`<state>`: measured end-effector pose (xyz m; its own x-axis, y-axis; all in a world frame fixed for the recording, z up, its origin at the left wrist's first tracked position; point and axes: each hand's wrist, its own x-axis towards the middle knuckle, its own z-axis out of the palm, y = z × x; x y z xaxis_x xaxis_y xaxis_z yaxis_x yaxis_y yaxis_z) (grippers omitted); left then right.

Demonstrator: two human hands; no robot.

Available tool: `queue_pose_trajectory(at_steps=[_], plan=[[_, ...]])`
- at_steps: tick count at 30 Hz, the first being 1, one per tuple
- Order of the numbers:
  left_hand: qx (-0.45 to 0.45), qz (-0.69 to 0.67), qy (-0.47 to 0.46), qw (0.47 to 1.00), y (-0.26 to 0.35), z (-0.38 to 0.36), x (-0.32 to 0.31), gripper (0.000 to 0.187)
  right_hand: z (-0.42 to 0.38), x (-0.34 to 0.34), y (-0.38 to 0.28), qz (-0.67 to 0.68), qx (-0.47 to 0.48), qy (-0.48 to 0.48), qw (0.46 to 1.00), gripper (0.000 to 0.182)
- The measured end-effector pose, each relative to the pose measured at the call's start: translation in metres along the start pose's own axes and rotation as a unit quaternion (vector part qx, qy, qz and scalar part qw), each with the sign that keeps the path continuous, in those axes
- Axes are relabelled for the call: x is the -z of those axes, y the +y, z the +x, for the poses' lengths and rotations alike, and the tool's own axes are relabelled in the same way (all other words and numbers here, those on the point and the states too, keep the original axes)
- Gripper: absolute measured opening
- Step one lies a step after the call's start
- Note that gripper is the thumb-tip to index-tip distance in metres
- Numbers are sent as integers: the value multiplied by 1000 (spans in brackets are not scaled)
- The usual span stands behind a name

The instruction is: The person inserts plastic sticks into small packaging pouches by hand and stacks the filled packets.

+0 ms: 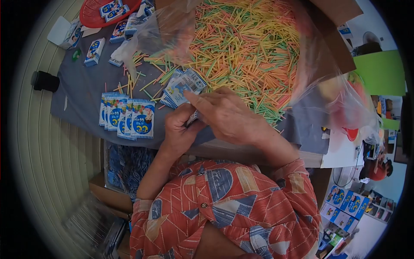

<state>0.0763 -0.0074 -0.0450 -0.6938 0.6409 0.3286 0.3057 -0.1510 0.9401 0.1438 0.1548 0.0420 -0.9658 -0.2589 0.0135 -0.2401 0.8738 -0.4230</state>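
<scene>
My left hand [180,129] is closed around a small printed packet [192,117], mostly hidden by the fingers. Over it comes my right hand [226,113], its index finger stretched out and the other fingers curled; what they grip, if anything, is hidden. Just beyond the fingertip, overlapping blue-and-white packets [189,83] lie at the edge of the pile. Thin pastel sticks [246,52] in pink, yellow, orange and green fill a large plastic-lined box. To the left, several packets [142,118] lie in an overlapping row on the grey cloth [86,82].
A red basket [88,15] with packets stands at the back left, near small upright packs [95,52]. Loose sticks [148,86] lie scattered on the cloth. Clear plastic film [319,73] hangs at the box's right side. Another person in red [379,170] is far right.
</scene>
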Motion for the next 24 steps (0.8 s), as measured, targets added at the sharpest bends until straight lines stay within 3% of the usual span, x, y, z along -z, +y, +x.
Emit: queue_pose_trajectory(at_steps=[2,4,6,7,9,12,13,14,16,17,18,20,21,23,24], plan=[[19,-71,38,997,1,-5,-3,28,-4,-13,0,73,35,43,996,63],[34,-93,18,995,3,-15,4,26,-8,-18,0,150,69,82,983,66],[50,-115,-4,992,6,-19,13,24,-11,-20,0,297,121,97,942,53],[40,-92,4,995,12,-17,17,22,-15,-15,4,296,118,99,942,53],[58,-71,59,994,17,-23,34,18,-35,5,21,90,78,192,974,43],[171,-43,146,973,28,-33,81,15,-91,36,66,-148,-44,151,976,30],[198,17,109,974,27,-30,98,21,-107,44,75,-240,-79,120,960,27],[201,16,113,973,19,-30,114,21,-121,47,86,-240,-76,117,961,27],[252,187,24,949,-1,-32,143,29,-144,39,106,-347,-113,34,930,21],[189,343,62,918,-23,-40,153,34,-146,36,111,-349,-116,33,930,21],[189,341,59,919,-9,-30,140,34,-147,33,116,-354,-119,22,927,19],[12,613,57,788,36,2,97,33,-148,26,123,-358,-118,11,926,17],[15,616,60,785,35,9,85,33,-148,23,128,-358,-112,7,927,16],[-27,501,-4,865,28,22,65,38,-142,20,132,-355,-101,4,929,15],[-25,504,-2,863,21,28,55,38,-141,20,131,-368,-92,-3,925,12]])
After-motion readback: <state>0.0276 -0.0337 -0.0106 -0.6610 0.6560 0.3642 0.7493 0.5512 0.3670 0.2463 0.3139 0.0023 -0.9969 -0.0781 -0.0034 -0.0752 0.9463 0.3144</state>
